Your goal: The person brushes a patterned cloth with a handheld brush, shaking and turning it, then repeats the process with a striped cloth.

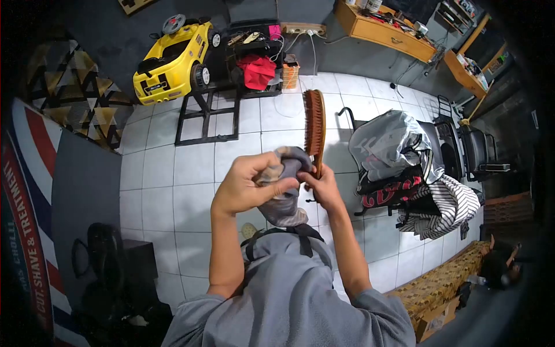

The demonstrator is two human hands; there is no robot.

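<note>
My left hand [245,184] is closed on a soft grey patterned cloth item [279,202], its thumb pressed across the fabric and the fingers curled in. The cloth hangs bunched in front of my grey shirt. In my right hand [328,189] is a brush [315,124] with brown bristles and a long curved wooden back. The brush stands upright, bristles facing left, its lower end in my grip. My right thumb reaches to the upper edge of the cloth, so both hands are close together.
White floor tiles [156,202] spread around me. At right stands a chair draped with a silver sheet [384,139] and a striped cloth [448,202]. A yellow toy car [173,61], a black metal frame [207,139] and a wooden drawer counter [387,36] are ahead. A person [500,263] is at far right.
</note>
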